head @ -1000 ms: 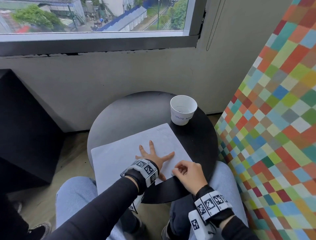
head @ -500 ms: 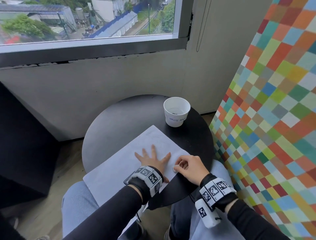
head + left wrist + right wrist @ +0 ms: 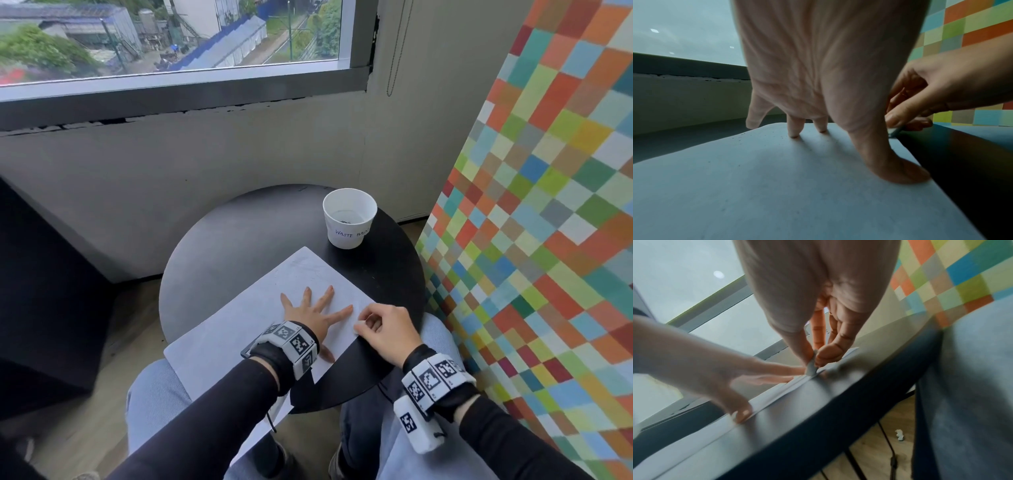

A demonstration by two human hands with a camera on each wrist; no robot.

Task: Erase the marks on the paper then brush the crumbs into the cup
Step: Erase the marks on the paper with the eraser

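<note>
My left hand (image 3: 308, 313) lies flat, fingers spread, on the paper (image 3: 239, 329). Just beside it, my right grip (image 3: 383, 325) pinches the eraser (image 3: 811, 369) at the paper's edge.

A small upper-floor seating corner, perhaps in an office or a café, is showing here. A wide metal-framed window (image 3: 171, 41) is looking down on sheds, trees and blue roofs. A small round black table (image 3: 239, 240) is standing beside a wall of multicoloured square tiles (image 3: 548, 205), on pale wood flooring (image 3: 113, 342). A white paper cup lettered "WASTE" (image 3: 349, 219) is sitting on it.
</note>
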